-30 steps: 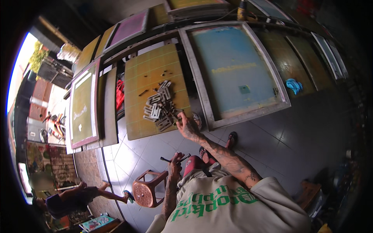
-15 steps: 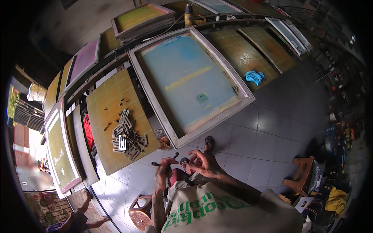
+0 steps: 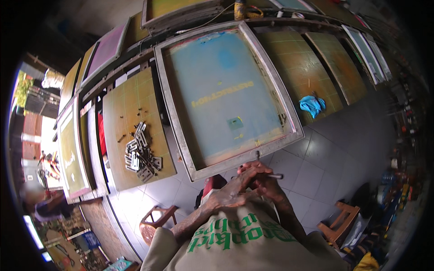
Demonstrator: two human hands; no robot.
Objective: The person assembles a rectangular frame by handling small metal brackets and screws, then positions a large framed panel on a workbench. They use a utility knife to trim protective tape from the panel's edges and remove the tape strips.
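Left grip (image 3: 233, 193) and right grip (image 3: 269, 186) clasping dark tool (image 3: 276, 176), green-lettered shirt (image 3: 246, 241), yellow lettering (image 3: 224, 94) on framed screen (image 3: 212, 131)

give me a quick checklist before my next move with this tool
1. Tool in hand: ok, held where left hand and right hand meet.
2. Which hand grips it: cannot tell, hands overlap.
3. Tool clear of frame: cannot tell, one end shows beside its edge.
4. Brackets spread out: not ok, heaped on a board.
5. Rag off frame: ok, lies right of it.
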